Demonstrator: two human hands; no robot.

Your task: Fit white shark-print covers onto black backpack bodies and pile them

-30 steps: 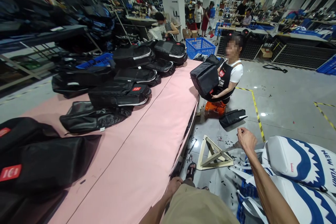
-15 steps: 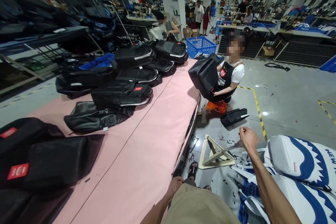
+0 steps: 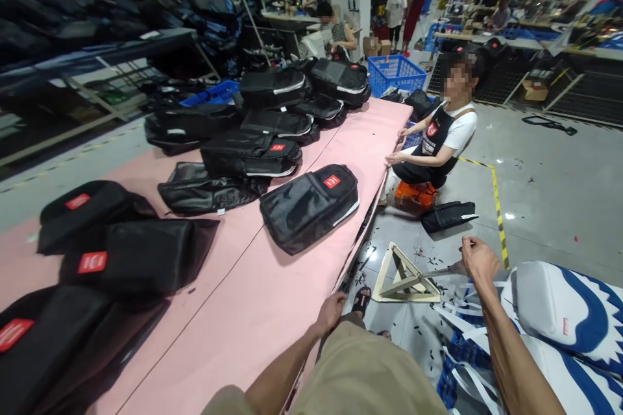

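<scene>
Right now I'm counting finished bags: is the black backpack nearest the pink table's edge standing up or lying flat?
Lying flat. The black backpack rests on its back on the pink table, red logo patch facing up, apart from the other bags.

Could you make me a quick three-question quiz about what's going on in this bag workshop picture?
1. True or false: the right hand grips scissors pointing toward the wooden triangle on the floor.
2. Where does the left hand rest?
A. On a blue crate
B. By the edge of the pink table
C. On the white and blue bag
3. Fill in: the black bag nearest the table's edge carries a ____ label.

Key: 1 true; 2 B; 3 red.
</scene>
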